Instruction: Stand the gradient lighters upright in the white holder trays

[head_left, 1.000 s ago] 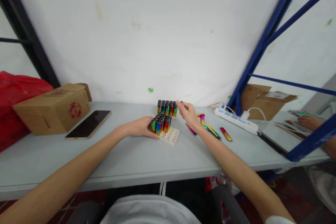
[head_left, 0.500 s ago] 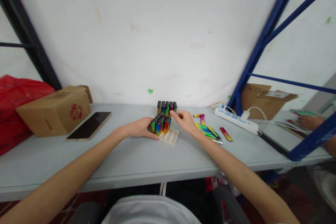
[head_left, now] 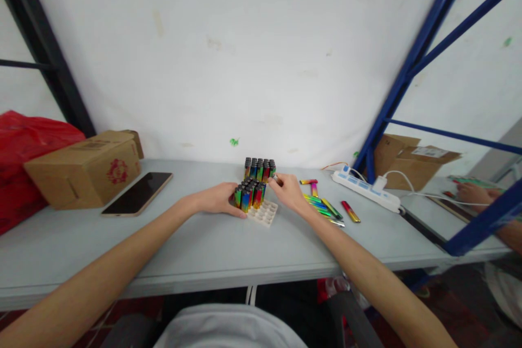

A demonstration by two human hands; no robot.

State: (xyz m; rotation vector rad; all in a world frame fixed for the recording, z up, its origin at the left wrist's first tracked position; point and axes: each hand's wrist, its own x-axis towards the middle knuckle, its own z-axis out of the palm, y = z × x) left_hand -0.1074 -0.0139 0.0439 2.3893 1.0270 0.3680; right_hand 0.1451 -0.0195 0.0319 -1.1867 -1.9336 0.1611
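A pale tray (head_left: 267, 213) with round holes rests on the table, its front right part bare. Several upright shiny coloured tubes with black tops (head_left: 246, 198) fill its left and back part. My left hand (head_left: 222, 198) is at their left side, thumb and fingers apart around the tray's edge. At the tray's back right, my right hand (head_left: 285, 189) pinches a small tube, mostly hidden by the fingers. Behind stands a second block of upright coloured tubes (head_left: 260, 167). Loose metallic tubes (head_left: 322, 206) lie right of my right hand.
On the left are a phone (head_left: 138, 194), a cardboard box (head_left: 85, 171) and a red bag (head_left: 28, 157). To the right are a white power strip (head_left: 366, 190), a blue frame (head_left: 403, 79), an open carton (head_left: 411, 160) and another person's hand (head_left: 473, 194).
My right hand has shifted very slightly, with its fingertips lower and a little to the right. My left hand stays by the tubes. The camera view has moved a little.
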